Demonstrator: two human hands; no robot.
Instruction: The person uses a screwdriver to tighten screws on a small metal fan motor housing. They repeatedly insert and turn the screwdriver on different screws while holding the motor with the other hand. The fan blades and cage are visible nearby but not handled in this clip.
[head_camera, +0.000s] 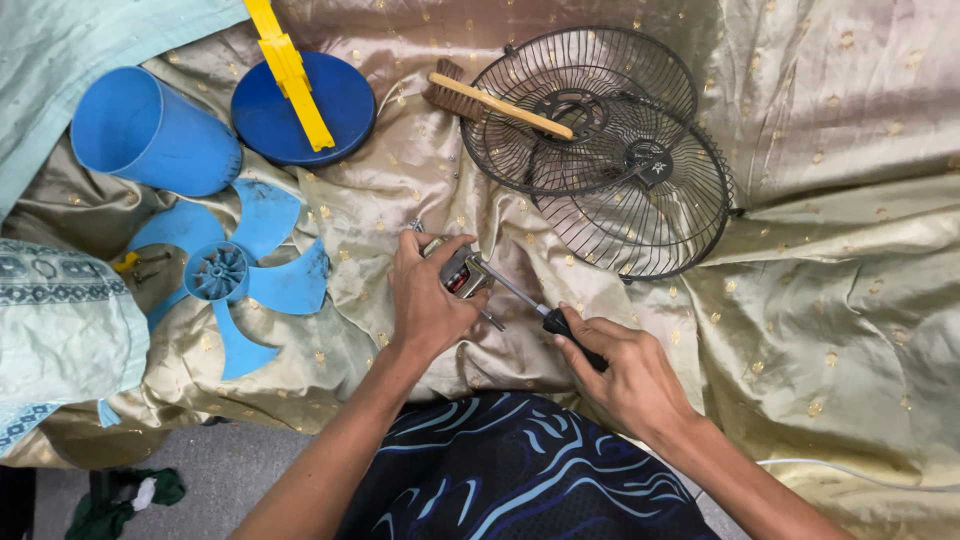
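At the far left a blue plastic cylinder (150, 132) lies on its side on the gold-spotted satin cloth (840, 300), and just below it rests a blue fan blade (235, 275) with its hub facing up. Beside the cylinder, further back, sits a round blue base (300, 108) with a yellow bracket (288, 68) lying across it. Near the middle, the left hand (428, 300) has its fingers curled closed around a small fan motor (462, 272), holding it just above the cloth. The metal shaft of a screwdriver (545, 318) meets the motor from the right; its black handle is wrapped by the closed fingers of the right hand (625, 375), which lies low on the cloth near the person's blue-patterned lap. Behind the hands, to the right, two black wire fan guards (610, 150) overlap each other, and a wooden-handled brush (490, 102) rests across the rear one's left edge.
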